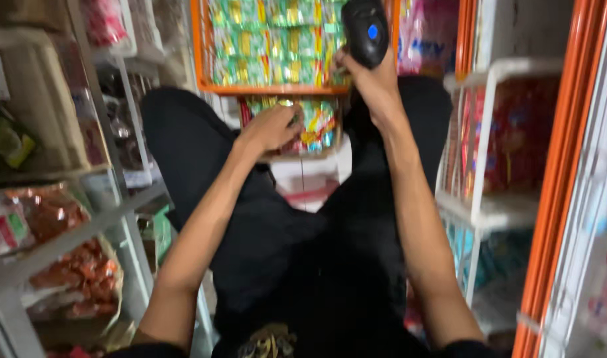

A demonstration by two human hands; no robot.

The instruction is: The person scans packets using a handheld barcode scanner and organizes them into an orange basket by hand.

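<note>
The person crouches between store shelves, black-trousered knees spread, both bare arms stretched forward toward a low rack; the right hand is wrapped tight around the grip of a black handheld scanner, whose long axis stands nearly upright with its head at the top of the frame and a small blue button facing the camera; the scanner head sits just in front of the orange-rimmed tray filled with rows of green and yellow sachets; the left hand is lower and further left, just under that orange rim, its fingers curled onto the colourful packets on the tier below, though motion blur hides whether it pinches one packet or only presses on the stack; so the packets lie directly ahead of the left hand and below and to the left of the scanner, and the left hand is plainly the nearer to them; a white wire shelf with red packages stands to the right, and bags of orange snacks fill the shelves at the left.
</note>
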